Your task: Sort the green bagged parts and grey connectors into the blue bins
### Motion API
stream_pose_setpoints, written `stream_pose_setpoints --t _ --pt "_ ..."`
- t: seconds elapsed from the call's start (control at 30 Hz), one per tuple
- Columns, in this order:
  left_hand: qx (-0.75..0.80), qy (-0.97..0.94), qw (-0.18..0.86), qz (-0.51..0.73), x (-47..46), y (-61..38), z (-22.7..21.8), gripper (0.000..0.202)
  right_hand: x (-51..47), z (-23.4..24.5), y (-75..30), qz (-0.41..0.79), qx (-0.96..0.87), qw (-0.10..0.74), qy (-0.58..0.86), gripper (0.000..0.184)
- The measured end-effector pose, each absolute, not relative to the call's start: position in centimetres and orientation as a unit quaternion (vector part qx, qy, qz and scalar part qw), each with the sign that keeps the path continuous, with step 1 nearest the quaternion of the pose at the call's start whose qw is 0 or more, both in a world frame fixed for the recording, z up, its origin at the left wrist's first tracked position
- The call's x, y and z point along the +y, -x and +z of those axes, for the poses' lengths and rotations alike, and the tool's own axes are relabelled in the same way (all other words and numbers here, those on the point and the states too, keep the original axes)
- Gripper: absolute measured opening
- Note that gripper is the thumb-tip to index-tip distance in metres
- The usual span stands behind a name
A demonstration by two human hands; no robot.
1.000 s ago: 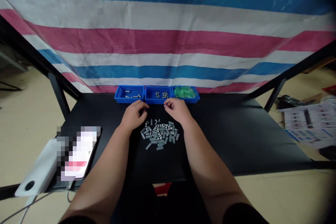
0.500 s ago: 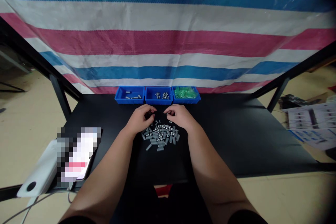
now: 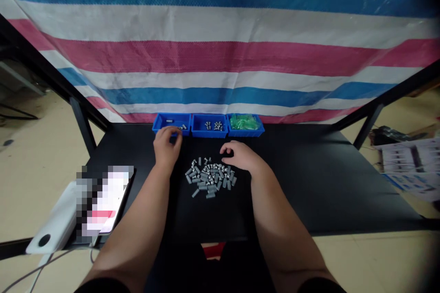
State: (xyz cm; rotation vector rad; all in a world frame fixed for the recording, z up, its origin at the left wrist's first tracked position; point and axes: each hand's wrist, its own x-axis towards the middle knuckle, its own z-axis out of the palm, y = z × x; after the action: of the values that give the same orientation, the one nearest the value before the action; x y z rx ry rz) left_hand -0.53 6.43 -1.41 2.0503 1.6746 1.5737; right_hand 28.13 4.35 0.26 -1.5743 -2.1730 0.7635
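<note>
A heap of several small grey metal cylinders (image 3: 210,176) lies on the black table (image 3: 309,178). My left hand (image 3: 166,147) is stretched out to the front rim of the left blue bin (image 3: 171,123), fingers curled in a pinch; what they hold is too small to make out. My right hand (image 3: 239,155) rests at the heap's far right edge, fingers curled down onto the pieces. Behind the heap stand the middle blue bin (image 3: 209,125) with a few metal parts and the right blue bin (image 3: 245,123) with green pieces.
A phone (image 3: 106,201) and a white power bank (image 3: 57,224) with a cable lie at the table's left front corner. A striped tarp (image 3: 220,50) hangs behind the bins. Printed sheets (image 3: 409,165) lie on the floor to the right.
My left hand has gone from the heap's far edge forward and left to the left bin. My right hand has dropped a little, down onto the heap.
</note>
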Motion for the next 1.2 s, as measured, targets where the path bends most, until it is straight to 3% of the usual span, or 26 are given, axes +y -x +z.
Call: stream_pose_setpoints --t 0.1,0.27,0.37,0.47,0.57,0.67,0.77,0.97,1.1,1.2 --pt "0.623 -0.621 -0.022 0.476 7.2 1.7 -1.8 0.009 4.3 0.3 -28.3 0.281 -0.771 0.123 0.558 0.020" --pt "0.678 -0.602 0.004 0.422 7.9 1.6 -2.4 0.016 4.2 0.0 -27.5 0.301 -0.765 0.135 0.553 0.024" --pt "0.679 -0.605 0.013 0.415 8.0 1.4 -2.4 0.022 4.4 -0.4 -27.1 0.304 -0.756 0.226 0.533 0.016" --pt "0.668 -0.615 0.017 0.419 7.8 1.4 -2.3 0.028 5.0 -1.3 -26.3 0.314 -0.709 0.378 0.506 0.009" --pt "0.654 -0.629 0.022 0.420 7.7 1.3 -2.2 0.030 5.8 -2.1 -25.2 0.304 -0.649 0.495 0.492 0.021" --pt "0.655 -0.628 0.027 0.419 7.5 1.1 -2.2 0.031 6.3 -2.7 -24.3 0.298 -0.618 0.542 0.485 0.040" --pt "0.664 -0.622 0.025 0.413 7.3 0.9 -2.3 0.031 6.3 -2.8 -23.8 0.287 -0.622 0.547 0.480 0.048" --pt "0.676 -0.625 0.021 0.391 4.6 0.2 -0.6 0.033 5.6 -2.2 -24.4 0.217 -0.660 0.540 0.476 0.027" --pt "0.709 -0.615 0.005 0.344 -1.9 1.5 1.9 0.040 4.8 -2.3 -26.3 0.212 -0.671 0.515 0.489 0.019" --pt "0.747 -0.600 -0.028 0.286 -8.6 4.8 2.4 0.049 3.1 -3.3 -28.1 0.224 -0.657 0.507 0.511 0.024"
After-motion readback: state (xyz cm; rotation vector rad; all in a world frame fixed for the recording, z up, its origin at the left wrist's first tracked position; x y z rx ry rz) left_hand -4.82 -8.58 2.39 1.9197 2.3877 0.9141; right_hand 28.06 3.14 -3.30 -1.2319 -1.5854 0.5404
